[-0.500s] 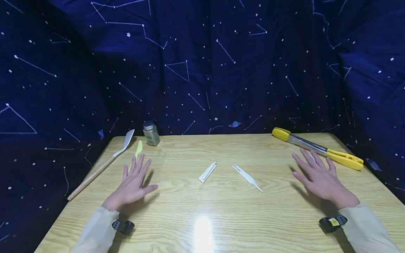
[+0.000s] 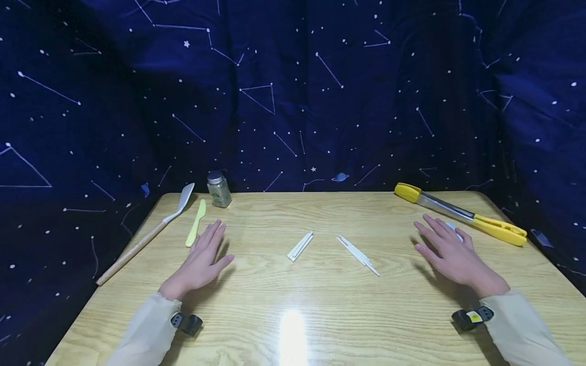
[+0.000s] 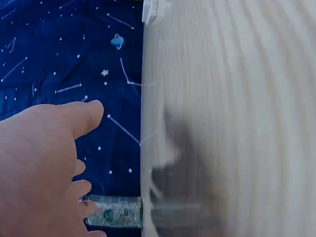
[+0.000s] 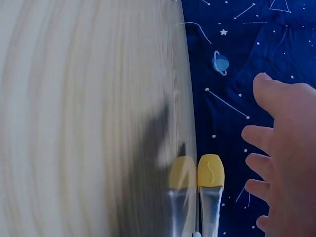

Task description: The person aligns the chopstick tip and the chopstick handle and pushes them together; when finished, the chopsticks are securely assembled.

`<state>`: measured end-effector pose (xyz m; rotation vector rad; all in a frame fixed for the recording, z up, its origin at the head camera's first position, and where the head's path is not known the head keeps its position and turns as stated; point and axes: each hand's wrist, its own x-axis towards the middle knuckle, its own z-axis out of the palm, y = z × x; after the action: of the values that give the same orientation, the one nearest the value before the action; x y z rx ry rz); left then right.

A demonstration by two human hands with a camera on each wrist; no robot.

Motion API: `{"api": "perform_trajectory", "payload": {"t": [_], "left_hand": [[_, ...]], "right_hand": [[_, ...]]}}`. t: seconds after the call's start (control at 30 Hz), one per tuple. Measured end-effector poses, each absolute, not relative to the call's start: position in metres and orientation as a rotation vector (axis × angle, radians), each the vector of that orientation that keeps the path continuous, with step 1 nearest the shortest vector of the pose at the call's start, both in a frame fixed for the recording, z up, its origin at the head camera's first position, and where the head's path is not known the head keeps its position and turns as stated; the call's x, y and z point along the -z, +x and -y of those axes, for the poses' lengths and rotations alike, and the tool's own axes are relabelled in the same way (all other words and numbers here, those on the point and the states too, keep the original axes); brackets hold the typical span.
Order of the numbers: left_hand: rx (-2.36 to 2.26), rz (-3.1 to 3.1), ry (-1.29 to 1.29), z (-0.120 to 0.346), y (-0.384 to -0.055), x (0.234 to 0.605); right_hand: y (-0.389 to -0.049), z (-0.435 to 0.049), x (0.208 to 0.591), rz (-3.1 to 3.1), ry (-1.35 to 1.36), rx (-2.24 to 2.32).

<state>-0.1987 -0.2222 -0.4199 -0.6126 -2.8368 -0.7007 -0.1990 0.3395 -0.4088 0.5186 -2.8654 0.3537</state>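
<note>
My left hand (image 2: 197, 264) hovers above the table on the left, fingers straight and holding nothing. A pale yellow-green knife (image 2: 197, 223) lies just beyond its fingertips. On the right, my right hand (image 2: 458, 256) is also held above the table with straight fingers and nothing in it. Yellow-handled metal tongs (image 2: 448, 208) lie just past that hand. A small light blue thing (image 2: 453, 227) beside the tongs is mostly hidden by the fingers. Between the hands lie two narrow bundles of thin white sticks, one on the left (image 2: 300, 246) and one on the right (image 2: 358, 255).
A spatula (image 2: 146, 237) with a wooden handle lies along the table's left edge. Near the back left corner stands a glass jar (image 2: 219, 191) with a metal lid. Behind the wooden table (image 2: 320, 305) hangs a dark blue starry cloth (image 2: 293, 101).
Both hands have shifted slightly inward, and their spread fingers have drawn closer together. More of the knife now shows. The objects on the table have stayed in place.
</note>
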Motion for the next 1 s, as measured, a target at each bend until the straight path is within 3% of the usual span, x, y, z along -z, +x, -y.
{"api": "perform_trajectory", "payload": {"t": [1.0], "left_hand": [[1.051, 2.745, -0.756, 0.178, -0.21, 0.436]], "right_hand": [[-0.216, -0.27, 0.419, 2.75, 0.552, -0.397]]}}
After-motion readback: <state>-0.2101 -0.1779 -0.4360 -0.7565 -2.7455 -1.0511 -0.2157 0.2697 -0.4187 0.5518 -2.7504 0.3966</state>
